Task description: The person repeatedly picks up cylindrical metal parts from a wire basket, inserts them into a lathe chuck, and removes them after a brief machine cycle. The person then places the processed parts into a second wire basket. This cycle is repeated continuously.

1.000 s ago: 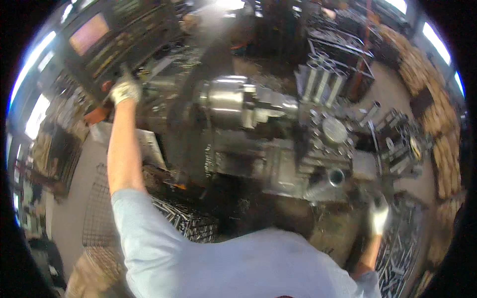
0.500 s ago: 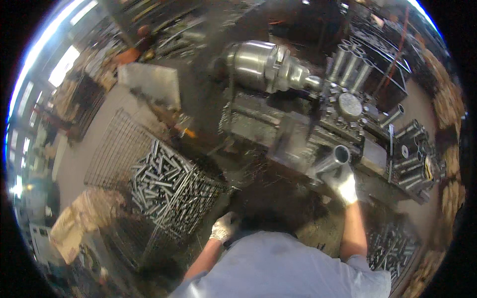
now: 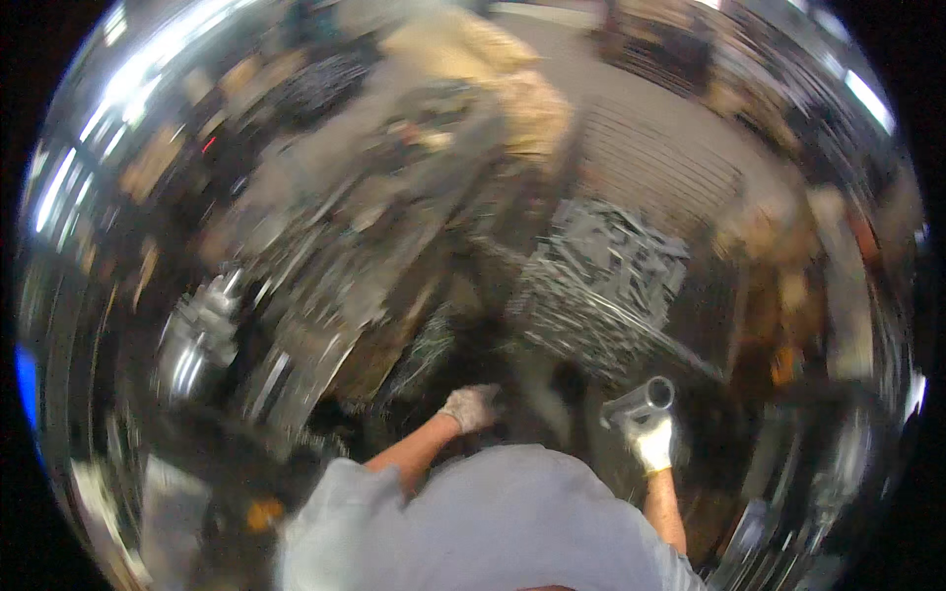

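My right hand, in a white work glove, is closed around a short, shiny metal tube. The tube lies tilted, its round open end up and to the right. In front of it stands a wire-mesh basket heaped with cut grey metal pieces. My left hand, gloved too, is out ahead of my body at mid-view, apart from the tube. Motion smears its fingers, and I make out nothing in them.
To the left is a machine with a shiny round metal chuck. Brown sheet-like material lies beyond, left of the basket. At right a small orange thing shows among dark machinery. Much of the surroundings is blurred.
My view has swung left, so the basket has shifted from left to right of centre. The machine with upright tubes has left the front. The same tube remains in my right hand.
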The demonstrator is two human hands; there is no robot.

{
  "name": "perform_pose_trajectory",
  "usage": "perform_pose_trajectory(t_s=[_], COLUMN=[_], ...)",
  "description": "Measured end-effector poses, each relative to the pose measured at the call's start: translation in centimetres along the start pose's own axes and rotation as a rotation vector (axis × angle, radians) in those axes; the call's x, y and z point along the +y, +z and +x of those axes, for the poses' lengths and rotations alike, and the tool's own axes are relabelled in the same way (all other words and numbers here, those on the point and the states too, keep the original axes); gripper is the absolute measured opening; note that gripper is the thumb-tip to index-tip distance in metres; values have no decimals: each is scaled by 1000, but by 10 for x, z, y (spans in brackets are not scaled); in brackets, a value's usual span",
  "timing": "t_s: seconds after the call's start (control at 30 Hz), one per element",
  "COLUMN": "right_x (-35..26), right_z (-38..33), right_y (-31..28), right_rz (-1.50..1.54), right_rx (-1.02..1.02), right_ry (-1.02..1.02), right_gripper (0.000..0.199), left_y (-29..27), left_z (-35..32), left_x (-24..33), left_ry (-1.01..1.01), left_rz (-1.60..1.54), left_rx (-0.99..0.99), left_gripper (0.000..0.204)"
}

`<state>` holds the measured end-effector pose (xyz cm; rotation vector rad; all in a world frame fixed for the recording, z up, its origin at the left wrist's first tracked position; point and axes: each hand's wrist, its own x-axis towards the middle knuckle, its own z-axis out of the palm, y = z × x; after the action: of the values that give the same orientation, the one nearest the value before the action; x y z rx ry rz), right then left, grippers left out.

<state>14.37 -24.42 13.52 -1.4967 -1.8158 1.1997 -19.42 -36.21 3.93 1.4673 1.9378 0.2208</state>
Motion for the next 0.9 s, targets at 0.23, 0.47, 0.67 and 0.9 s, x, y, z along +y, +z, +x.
perform_pose_trajectory(t_s=[0.23, 0.47, 0.67, 0.9], right_x=[-130, -254, -291, -323], right_z=[62, 140, 190, 249], right_y=[177, 320, 396, 392], right_rz=[-323, -266, -174, -268], right_rx=[-602, -883, -1007, -1327], right_ry=[-498, -858, -905, -1074], right_gripper=[35, 45, 53, 59], left_y=[-13, 89, 114, 73], left_z=[-136, -241, -311, -339], left_x=[-123, -171, -198, -182], left_ry=[-601, -1047, -1665, -1911], left_rz=[-387, -791, -781, -141], left_rx=[427, 1073, 2153, 1921], left_gripper=[47, 45, 68, 69])
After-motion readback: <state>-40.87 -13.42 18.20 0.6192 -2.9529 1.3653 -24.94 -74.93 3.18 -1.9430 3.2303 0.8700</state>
